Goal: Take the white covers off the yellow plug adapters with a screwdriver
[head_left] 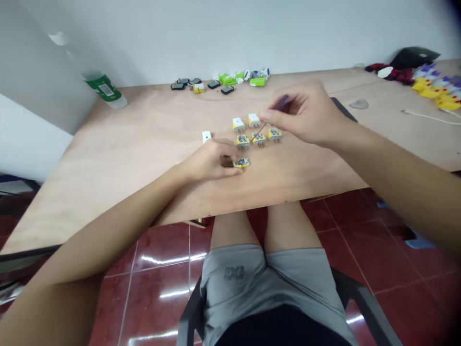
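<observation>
Pinching an adapter (243,162), left fingers (235,171) near the table edge (216,212); gripping a screwdriver (284,101), right fingers (269,116), tabletop (151,129) stretching wide leftward

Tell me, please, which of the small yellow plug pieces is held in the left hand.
It is the plug piece nearest the front edge of the table, gripped by the left hand; the other yellow ones are farther back.

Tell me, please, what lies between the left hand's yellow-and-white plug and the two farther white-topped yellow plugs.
The head view shows three dark-patterned yellow plugs and a thin tool shaft.
</observation>
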`<state>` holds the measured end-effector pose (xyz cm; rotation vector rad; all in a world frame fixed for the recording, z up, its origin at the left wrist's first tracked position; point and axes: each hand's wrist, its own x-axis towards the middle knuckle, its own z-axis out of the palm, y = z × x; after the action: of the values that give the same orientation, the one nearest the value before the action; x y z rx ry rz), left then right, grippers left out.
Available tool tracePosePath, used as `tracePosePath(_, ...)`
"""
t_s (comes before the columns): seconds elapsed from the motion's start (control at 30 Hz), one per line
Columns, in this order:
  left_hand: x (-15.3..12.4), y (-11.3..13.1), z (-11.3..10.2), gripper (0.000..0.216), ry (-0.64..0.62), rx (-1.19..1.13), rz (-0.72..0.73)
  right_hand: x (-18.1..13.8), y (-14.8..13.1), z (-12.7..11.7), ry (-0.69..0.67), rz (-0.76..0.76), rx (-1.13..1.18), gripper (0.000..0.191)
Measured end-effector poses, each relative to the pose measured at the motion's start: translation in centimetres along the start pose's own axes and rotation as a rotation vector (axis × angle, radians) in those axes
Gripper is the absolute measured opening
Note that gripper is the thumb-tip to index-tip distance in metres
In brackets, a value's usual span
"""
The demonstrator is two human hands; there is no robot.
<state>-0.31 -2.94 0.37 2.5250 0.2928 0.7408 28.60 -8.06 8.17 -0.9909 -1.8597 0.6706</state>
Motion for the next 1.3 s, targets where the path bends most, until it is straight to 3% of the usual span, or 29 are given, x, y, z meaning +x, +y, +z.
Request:
tracePosePath(0.07,0.1,0.0,0.0,0.027,-0.001,-0.007,0.011,-0.6,1.3,1.5,0.268,0.069,0.189,0.053)
tracePosePath(0.13,0.1,0.0,0.0,0.028,0.002,-0.021,0.012,-0.9,2.4,3.7,0.440,0.160,0.377,0.067)
tracePosePath(0.23,0.1,0.1,0.0,0.029,0.006,-0.036,0.010,-0.8,3.5,6.9,0.533,0.196,0.569,0.063)
tracePosePath(0.37,0.0,0.3,-0.1,0.024,-0.001,-0.032,0.009,-0.9,4.6,9.2,0.497,0.203,0.636,0.057)
tracePosePath(0.6,0.1,0.5,-0.2,0.024,-0.014,-0.004,0.021,-1.4,6.3,9.0,0.379,0.145,0.427,0.062)
tracePosePath(0.83,0.0,0.5,-0.2,0.021,-0.011,-0.024,0.012,-2.0,4.9,8.8,0.343,0.005,0.324,0.049)
tracePosePath(1.3,0.1,0.7,-0.3,0.023,-0.013,-0.032,-0.013,-2.5,4.0,8.8,0.359,-0.031,0.164,0.050)
